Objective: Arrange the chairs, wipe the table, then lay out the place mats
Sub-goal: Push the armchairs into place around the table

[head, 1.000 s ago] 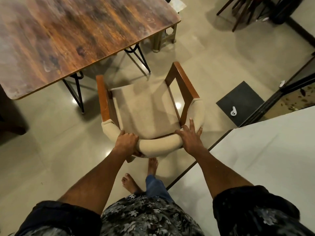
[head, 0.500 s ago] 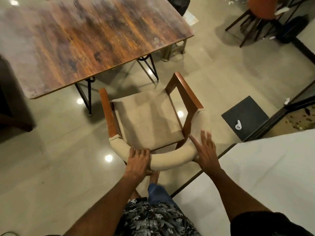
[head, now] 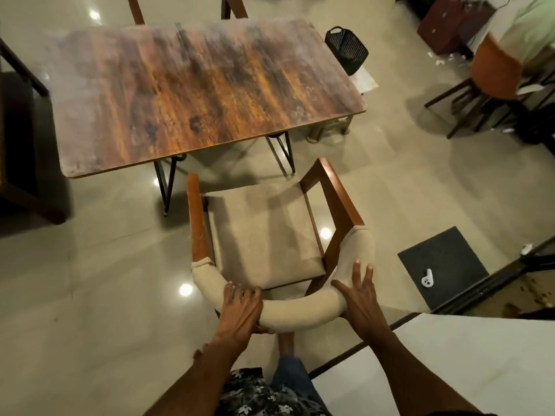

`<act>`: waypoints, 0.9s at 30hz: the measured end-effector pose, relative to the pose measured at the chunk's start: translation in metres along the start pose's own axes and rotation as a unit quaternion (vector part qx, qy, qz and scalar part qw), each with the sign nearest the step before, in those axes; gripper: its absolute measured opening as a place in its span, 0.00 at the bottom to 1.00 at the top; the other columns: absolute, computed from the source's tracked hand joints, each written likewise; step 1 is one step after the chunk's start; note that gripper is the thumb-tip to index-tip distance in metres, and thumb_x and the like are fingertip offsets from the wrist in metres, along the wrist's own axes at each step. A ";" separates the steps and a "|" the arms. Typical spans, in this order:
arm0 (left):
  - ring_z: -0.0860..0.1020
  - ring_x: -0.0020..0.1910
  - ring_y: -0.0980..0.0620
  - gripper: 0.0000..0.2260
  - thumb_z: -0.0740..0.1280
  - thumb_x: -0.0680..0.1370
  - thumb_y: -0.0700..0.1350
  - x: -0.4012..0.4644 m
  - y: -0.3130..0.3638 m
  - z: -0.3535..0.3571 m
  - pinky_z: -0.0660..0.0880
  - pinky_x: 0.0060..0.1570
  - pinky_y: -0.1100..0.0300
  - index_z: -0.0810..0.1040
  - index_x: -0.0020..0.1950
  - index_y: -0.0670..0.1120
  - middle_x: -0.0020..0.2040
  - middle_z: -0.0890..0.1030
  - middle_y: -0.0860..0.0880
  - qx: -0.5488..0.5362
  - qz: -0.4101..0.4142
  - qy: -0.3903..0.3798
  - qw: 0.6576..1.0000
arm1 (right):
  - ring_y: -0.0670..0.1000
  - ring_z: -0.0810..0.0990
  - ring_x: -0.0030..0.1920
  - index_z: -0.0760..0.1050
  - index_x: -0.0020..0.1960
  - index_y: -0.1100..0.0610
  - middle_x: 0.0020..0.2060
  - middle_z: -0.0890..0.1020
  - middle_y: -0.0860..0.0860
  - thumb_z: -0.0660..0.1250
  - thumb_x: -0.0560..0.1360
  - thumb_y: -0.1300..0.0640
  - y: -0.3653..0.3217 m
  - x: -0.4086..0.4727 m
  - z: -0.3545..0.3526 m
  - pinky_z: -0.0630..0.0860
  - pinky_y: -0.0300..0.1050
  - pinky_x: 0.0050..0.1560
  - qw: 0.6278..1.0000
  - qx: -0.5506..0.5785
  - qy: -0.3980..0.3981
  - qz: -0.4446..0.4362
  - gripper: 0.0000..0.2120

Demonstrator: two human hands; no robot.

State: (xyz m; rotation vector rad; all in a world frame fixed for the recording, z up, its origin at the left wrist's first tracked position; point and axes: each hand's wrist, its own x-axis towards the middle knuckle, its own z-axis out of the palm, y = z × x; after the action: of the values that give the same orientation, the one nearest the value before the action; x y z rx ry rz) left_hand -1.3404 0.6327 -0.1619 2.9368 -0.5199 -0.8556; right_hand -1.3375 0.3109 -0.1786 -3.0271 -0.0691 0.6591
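The chair (head: 264, 235) stands on the floor just short of the wooden surface (head: 195, 94), facing it. My left hand (head: 240, 310) grips its padded back; my right hand (head: 359, 298) presses flat, fingers (head: 357, 274) straight. It looks solid and heavy, its cushioning soft. No writing readable.

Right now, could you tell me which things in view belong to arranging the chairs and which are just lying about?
In the job:
armchair, gripped by left hand, right hand resting on its backrest
wooden table

Lying about:
black basket
dark floor mat
white controller
orange chair
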 end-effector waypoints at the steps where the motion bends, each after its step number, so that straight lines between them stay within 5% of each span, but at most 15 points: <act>1: 0.66 0.78 0.40 0.42 0.66 0.78 0.69 0.005 0.002 -0.001 0.49 0.82 0.39 0.60 0.82 0.44 0.77 0.71 0.40 -0.004 -0.007 0.002 1.000 | 0.68 0.30 0.82 0.68 0.79 0.39 0.85 0.34 0.58 0.79 0.75 0.47 0.004 0.006 -0.002 0.42 0.69 0.79 1.000 -0.001 0.001 -0.008 0.36; 4: 0.70 0.75 0.40 0.40 0.66 0.77 0.71 0.018 0.013 -0.003 0.53 0.80 0.40 0.64 0.79 0.46 0.74 0.74 0.42 0.003 -0.032 0.001 0.999 | 0.73 0.37 0.82 0.71 0.77 0.41 0.85 0.41 0.62 0.81 0.73 0.48 0.022 0.025 -0.011 0.52 0.75 0.79 0.999 -0.002 0.019 -0.041 0.35; 9: 0.68 0.77 0.42 0.42 0.67 0.74 0.73 0.033 0.018 -0.007 0.53 0.81 0.44 0.66 0.79 0.48 0.76 0.74 0.45 -0.008 -0.085 -0.002 0.996 | 0.72 0.29 0.80 0.67 0.78 0.41 0.84 0.35 0.62 0.76 0.77 0.46 0.027 0.052 -0.030 0.46 0.72 0.81 0.997 0.008 -0.011 -0.073 0.33; 16: 0.60 0.82 0.43 0.42 0.72 0.76 0.66 0.040 0.022 -0.019 0.47 0.83 0.44 0.60 0.83 0.48 0.81 0.66 0.46 -0.016 -0.156 -0.005 0.988 | 0.75 0.31 0.80 0.67 0.78 0.43 0.84 0.35 0.62 0.74 0.79 0.50 0.025 0.072 -0.052 0.49 0.72 0.82 0.994 0.015 -0.022 -0.101 0.31; 23: 0.46 0.86 0.39 0.49 0.69 0.79 0.65 0.030 0.054 -0.036 0.53 0.79 0.36 0.46 0.87 0.44 0.87 0.47 0.41 -0.041 -0.264 0.030 0.963 | 0.75 0.34 0.81 0.60 0.83 0.43 0.85 0.39 0.60 0.79 0.75 0.49 0.024 0.083 -0.072 0.50 0.73 0.81 0.993 0.005 -0.047 -0.108 0.43; 27: 0.37 0.85 0.34 0.53 0.71 0.79 0.61 0.011 0.087 -0.014 0.53 0.79 0.28 0.35 0.86 0.45 0.85 0.35 0.36 -0.189 -0.330 0.092 0.920 | 0.70 0.42 0.84 0.52 0.86 0.46 0.85 0.42 0.61 0.77 0.77 0.46 0.058 0.080 -0.080 0.62 0.69 0.80 0.990 0.023 -0.020 -0.136 0.47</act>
State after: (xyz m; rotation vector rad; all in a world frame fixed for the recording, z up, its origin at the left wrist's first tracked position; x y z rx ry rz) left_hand -1.3507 0.5466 -0.1451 2.7685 0.6202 -0.5972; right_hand -1.2296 0.2542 -0.1421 -2.8828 -0.4529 0.6836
